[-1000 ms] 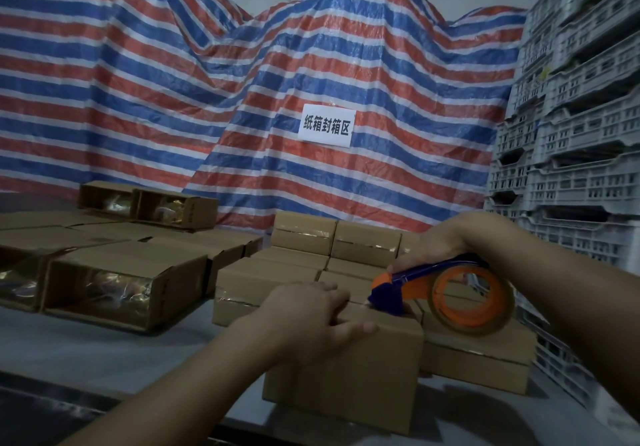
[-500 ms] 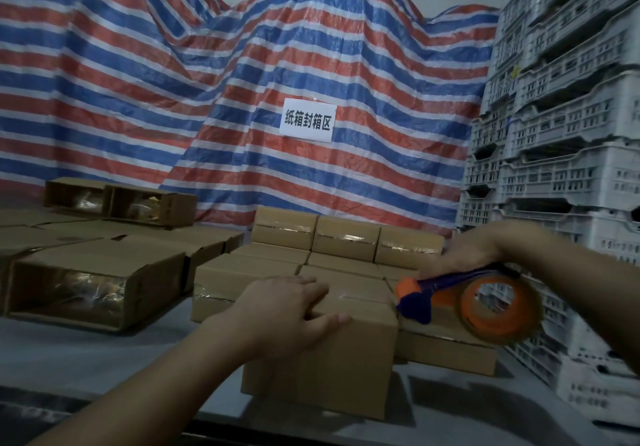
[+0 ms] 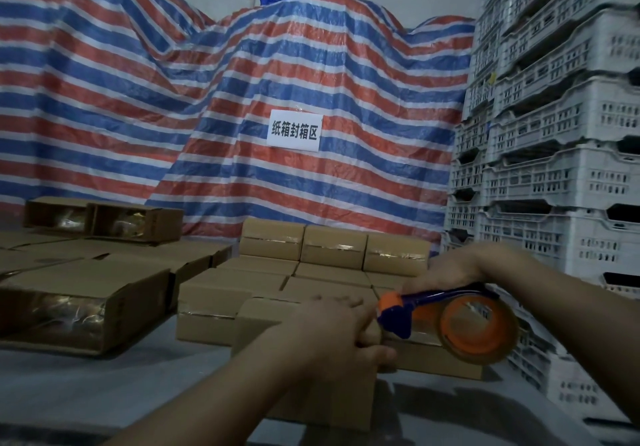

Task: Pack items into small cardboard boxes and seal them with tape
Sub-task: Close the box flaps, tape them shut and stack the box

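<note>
Far to the left of the fingers, an open carton (image 3: 83,303) lies on its side on the grey desk (image 3: 114,383), something shiny in clear wrap showing at its mouth, with two more open boxes (image 3: 104,219) behind it. Nearer, a block of sealed boxes (image 3: 304,258) stands in rows just beyond the fingertips. The left hand (image 3: 332,335) rests on top of the small cardboard box (image 3: 263,321) being sealed, which stands at the near edge of the desk; its fingers lie curled over the top at the right corner, the thumb down the near face, pinning the flaps. Immediately right of those fingers, the right hand (image 3: 446,269) grips the blue handle of the tape dispenser (image 3: 446,321), fingers wrapped round it, its orange roll hanging beside the box. The box looks light and fairly stiff, though the flaps would probably give under hard pressure, so holding near the corners seems wise; the tape is likely sticky and thin. Room is tight: sealed boxes crowd behind, stacked white crates (image 3: 561,155) close off the right, and the open space lies left and toward the person.
</note>
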